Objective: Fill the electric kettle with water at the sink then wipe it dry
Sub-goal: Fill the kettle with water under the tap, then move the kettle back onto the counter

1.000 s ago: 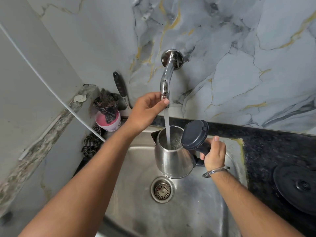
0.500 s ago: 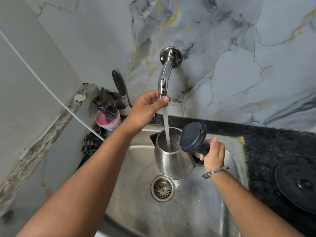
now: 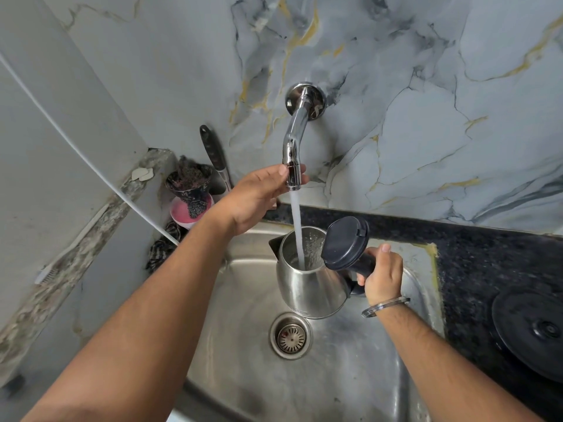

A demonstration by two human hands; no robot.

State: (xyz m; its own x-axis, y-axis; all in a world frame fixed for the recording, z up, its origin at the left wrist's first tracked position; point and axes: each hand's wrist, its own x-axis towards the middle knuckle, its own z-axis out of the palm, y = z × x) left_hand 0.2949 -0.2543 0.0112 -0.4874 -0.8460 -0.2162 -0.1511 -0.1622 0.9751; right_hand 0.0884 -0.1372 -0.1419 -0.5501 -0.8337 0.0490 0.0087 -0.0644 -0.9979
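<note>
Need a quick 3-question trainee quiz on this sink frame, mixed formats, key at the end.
1. True or false: the kettle has its lid flipped open while the water stream falls into it.
2. Which hand grips the kettle's handle? A) left hand B) right hand C) neither
3. Fill the blank: the left hand has its fingers at the tip of the ____.

Key
1. True. The stream runs from the tap straight into the open mouth.
2. B. The right hand holds the black handle, keeping the kettle above the sink, near the drain.
3. tap
</note>
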